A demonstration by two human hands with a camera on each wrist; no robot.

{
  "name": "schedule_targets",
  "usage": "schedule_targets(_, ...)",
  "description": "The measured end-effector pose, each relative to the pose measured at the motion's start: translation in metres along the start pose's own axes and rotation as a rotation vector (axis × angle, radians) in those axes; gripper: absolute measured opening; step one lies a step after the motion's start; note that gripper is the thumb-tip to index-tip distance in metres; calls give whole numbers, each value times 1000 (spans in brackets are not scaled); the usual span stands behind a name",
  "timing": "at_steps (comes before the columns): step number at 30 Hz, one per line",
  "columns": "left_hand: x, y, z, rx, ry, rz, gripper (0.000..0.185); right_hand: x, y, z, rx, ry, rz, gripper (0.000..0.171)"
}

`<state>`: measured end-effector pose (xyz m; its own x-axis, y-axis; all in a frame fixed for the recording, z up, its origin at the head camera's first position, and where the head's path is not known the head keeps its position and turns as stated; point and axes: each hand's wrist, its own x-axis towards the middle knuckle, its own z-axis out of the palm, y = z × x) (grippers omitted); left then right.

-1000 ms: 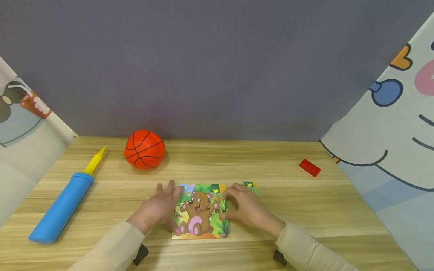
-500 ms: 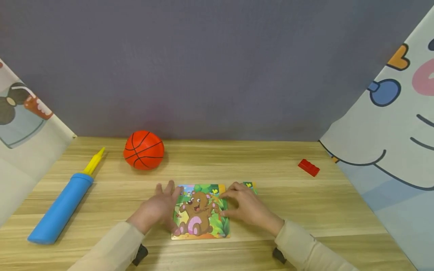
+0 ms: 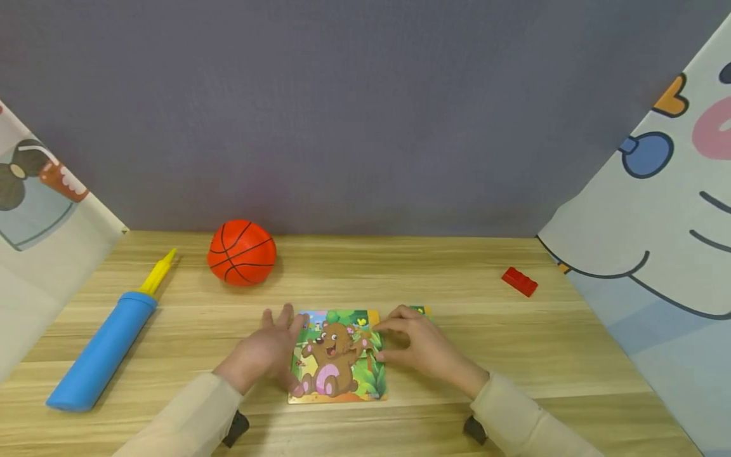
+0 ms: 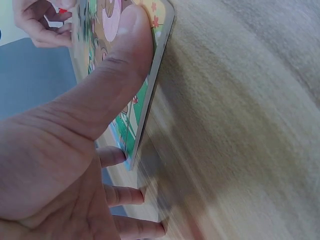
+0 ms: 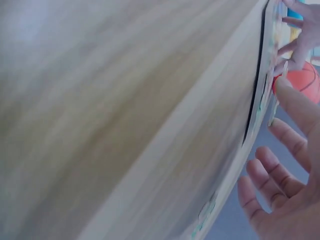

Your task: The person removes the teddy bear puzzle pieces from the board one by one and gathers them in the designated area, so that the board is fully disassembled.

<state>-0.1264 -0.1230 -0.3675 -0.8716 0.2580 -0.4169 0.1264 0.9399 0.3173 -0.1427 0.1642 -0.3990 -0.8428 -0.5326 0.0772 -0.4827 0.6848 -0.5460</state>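
Observation:
A square jigsaw puzzle [image 3: 334, 362] with a brown bear picture lies on the wooden table. My left hand [image 3: 267, 350] rests at its left side with fingers spread; in the left wrist view the thumb [image 4: 131, 37] lies on the puzzle near a corner. From the right, my right hand [image 3: 425, 343] reaches to the puzzle's right edge. Between its thumb and index finger it pinches a thin puzzle piece [image 5: 274, 109], seen edge-on over the board in the right wrist view. A loose piece [image 3: 423, 310] lies behind the right hand, partly hidden by it.
A blue hand pump [image 3: 105, 352] with a yellow nozzle lies at the left. An orange-red toy basketball [image 3: 242, 252] sits at the back left, and a red toy brick [image 3: 520, 282] at the back right. A grey panel [image 3: 342, 120] stands behind the table.
My right hand has moved slightly right and away from me, and the piece in its fingers has shifted over the puzzle's right side. The left hand stays in place.

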Motion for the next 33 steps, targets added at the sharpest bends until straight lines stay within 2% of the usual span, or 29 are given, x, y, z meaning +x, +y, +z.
schedule_targets(9, -1, 0, -1, -1, 2, 4, 128, -12, 16, -21, 60, 33, -5, 47)
schedule_targets(23, 0, -1, 1, 8, 6, 13, 128, -35, 61, -64, -39, 129, 24, 44)
schedule_targets(33, -1, 1, 0, 4, 3, 5, 128, -46, 94, -81, -55, 109, 61, 46)
